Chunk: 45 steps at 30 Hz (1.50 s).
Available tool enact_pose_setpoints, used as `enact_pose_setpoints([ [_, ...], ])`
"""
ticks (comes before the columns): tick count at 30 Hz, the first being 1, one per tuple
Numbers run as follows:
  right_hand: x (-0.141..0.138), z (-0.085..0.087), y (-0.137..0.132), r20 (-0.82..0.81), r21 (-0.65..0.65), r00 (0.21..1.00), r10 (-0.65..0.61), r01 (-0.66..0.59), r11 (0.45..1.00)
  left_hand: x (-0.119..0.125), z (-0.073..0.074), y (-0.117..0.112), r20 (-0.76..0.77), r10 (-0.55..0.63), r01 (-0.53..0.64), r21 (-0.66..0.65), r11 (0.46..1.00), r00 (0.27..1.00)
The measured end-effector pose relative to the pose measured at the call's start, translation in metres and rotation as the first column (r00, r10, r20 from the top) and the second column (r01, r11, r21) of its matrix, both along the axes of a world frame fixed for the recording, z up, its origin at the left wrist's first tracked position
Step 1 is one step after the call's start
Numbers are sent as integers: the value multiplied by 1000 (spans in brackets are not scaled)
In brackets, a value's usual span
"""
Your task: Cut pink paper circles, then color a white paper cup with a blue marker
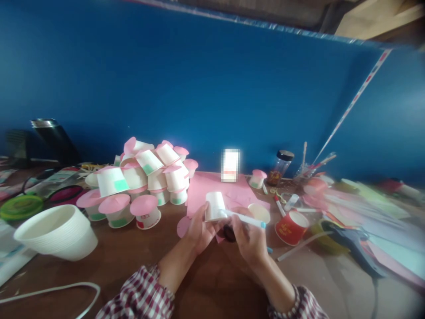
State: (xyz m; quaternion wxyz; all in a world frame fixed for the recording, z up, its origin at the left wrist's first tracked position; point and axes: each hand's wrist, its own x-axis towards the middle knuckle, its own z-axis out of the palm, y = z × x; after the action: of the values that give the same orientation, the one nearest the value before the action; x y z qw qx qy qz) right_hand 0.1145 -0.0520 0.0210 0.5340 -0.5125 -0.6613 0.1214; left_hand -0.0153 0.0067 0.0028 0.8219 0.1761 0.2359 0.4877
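Note:
My left hand (201,230) grips a white paper cup (215,204) at the middle of the table, its fingers closed around the lower part. In my right hand (247,237) is a white marker pen (244,217) with a light blue end, held at a slant. The pen's left end meets the cup's right side or lies just in front of it; I cannot tell which. Pink paper sheets (202,188) lie behind both hands. A pink paper circle (183,227) rests left of my left hand, partly hidden by it.
Left of me, several cups with pink paper tops and green patches (113,181) form a pile. Nested white cups (63,230) lie nearer. To the right are a red paper cup (292,227), a dark glue gun (355,243) and a lidded jar (280,166). A blue panel (186,88) stands behind.

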Motion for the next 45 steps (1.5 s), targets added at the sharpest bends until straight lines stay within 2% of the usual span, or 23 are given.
enact_pose_setpoints([
  [15, 0, -1, 2, 43, 0, 999, -5, 5, 1000, 0, 3, -3, 10, -6, 6, -17, 1000, 1000],
  [22, 0, -1, 3, 31, -7, 999, 20, -19, 1000, 0, 7, -5, -22, -55, 55, 29, 998, 998],
  [27, 0, -2, 3, 54, 7, 998, 14, -15, 1000, 0, 7, -6, -29, -35, 36, 30, 999, 999],
  [35, 1, 0, 1, 62, -31, 998, 24, -22, 999, 0, 1, -3, -55, -41, 42, 23, 999, 998],
  [45, 0, -2, 3, 64, 4, 998, 13, -13, 1000, 0, 7, -6, -59, -46, 49, 56, 997, 997],
])
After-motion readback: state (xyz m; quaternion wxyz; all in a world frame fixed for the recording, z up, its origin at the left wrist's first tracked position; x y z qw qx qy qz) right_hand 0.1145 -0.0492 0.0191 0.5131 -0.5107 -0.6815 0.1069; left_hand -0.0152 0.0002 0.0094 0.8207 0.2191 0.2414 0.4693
